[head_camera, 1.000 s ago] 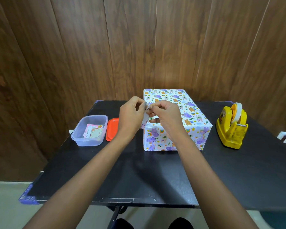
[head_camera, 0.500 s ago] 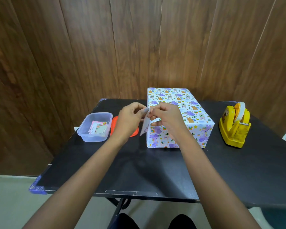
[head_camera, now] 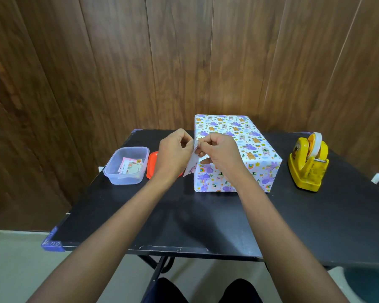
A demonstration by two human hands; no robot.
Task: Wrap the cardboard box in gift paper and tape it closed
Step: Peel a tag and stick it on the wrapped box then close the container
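Little shifts: the left hand (head_camera: 175, 153) and right hand (head_camera: 221, 154) stay together, and the white slip (head_camera: 190, 166) between them hangs lower. Each grip pinches its top edge, seemingly peeling a label. The wrapped box (head_camera: 234, 132) sits mid-way across the surface (head_camera: 206, 219), just behind the hands, so wrapping looks done. The next move calls for pressing the label down squarely. Fingertips hide the peel line, and the slip's writing is unreadable.

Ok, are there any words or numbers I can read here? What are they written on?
Card in the clear tub: dark writing, maybe "Best Wishes", too blurred to be sure.
Held paper slip: pink scribble at its lower end, unreadable.
Blue tape on the table corner: small round marks, unreadable.
Yellow tape dispenser: a sticker, too blurred.
Gift paper: pictures only, no words.
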